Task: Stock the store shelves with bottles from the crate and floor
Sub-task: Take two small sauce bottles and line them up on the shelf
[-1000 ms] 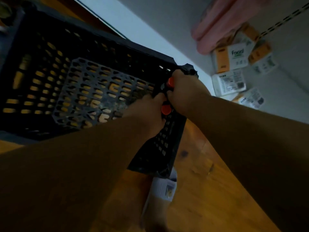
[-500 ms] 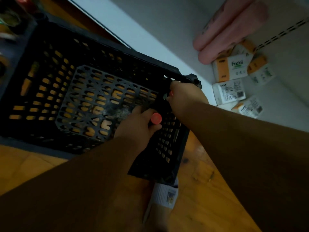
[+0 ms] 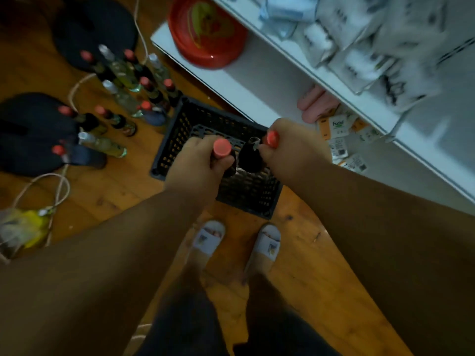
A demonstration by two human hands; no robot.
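Two dark bottles are held above the black crate [image 3: 180,129]: one gripped by the left hand [image 3: 198,163], one by the right hand [image 3: 290,147]. They should be kept upright and apart.

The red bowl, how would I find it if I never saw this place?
Look at the white shelf unit on the right, then at its lowest board, at the far end. The red bowl sits there, round and shiny. The packs on the shelf above are pale and boxy.

Both arms reach forward, left hand [image 3: 199,160] and right hand [image 3: 290,147] (each grip curled).
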